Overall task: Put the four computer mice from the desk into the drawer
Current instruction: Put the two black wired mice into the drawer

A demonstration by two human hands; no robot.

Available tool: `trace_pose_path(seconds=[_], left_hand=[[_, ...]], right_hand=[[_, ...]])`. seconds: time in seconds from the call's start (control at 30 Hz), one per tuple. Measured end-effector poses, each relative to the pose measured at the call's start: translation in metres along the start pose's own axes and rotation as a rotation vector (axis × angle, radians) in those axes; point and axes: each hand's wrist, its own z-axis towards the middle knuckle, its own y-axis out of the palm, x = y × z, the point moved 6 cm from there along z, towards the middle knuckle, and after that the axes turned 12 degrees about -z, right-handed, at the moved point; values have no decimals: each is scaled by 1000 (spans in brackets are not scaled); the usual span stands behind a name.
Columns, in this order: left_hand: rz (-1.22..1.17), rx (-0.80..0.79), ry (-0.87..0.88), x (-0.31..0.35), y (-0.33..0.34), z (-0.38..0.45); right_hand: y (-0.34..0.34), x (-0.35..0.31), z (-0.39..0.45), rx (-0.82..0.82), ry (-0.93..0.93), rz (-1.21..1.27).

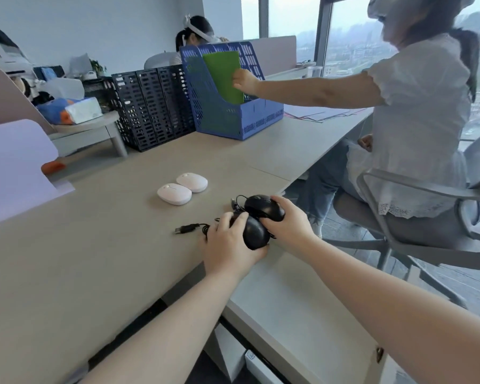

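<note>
Right now two black mice are sitting near the front edge of the surface (pixel 94 245), touching one another, each under a hand. The near black mouse (pixel 255 234) is being gripped by the left hand (pixel 227 242), whose fingers (pixel 233 220) are curling closed over its left side and front. The far black mouse (pixel 265 207) is being gripped by the right hand (pixel 288 221), whose fingers (pixel 279 202) are wrapping closed around its right side. Their black cables (pixel 237 203) are lying bunched between and just beyond the two mice, and one USB plug (pixel 185 229) is trailing out on the surface to the left of the left hand. Two white mice (pixel 183 188) are resting side by side, touching, farther back and to the left, apart from both hands. Well beyond them a blue file rack (pixel 222 117) and a black file rack (pixel 150 106) are standing next to each other. A seated person (pixel 408 112) at the right is reaching into the blue rack and holding a green folder (pixel 223 76).
</note>
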Motion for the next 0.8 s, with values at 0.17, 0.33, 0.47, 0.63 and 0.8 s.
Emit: trace_pose_path(seconds=[0.17, 0.33, 0.47, 0.63, 0.8], left_hand=[[21, 28, 64, 38, 27, -36], [43, -33, 12, 43, 65, -60], [45, -109, -50, 26, 95, -74], [50, -298, -176, -8, 127, -78], [26, -361, -210, -31, 145, -73]], right_hand=[[-30, 42, -29, -5, 76, 28], [-32, 81, -48, -60, 124, -72], [-9, 107, -51, -150, 137, -142], [36, 134, -42, -246, 164, -174], [69, 151, -26, -268, 138, -216]])
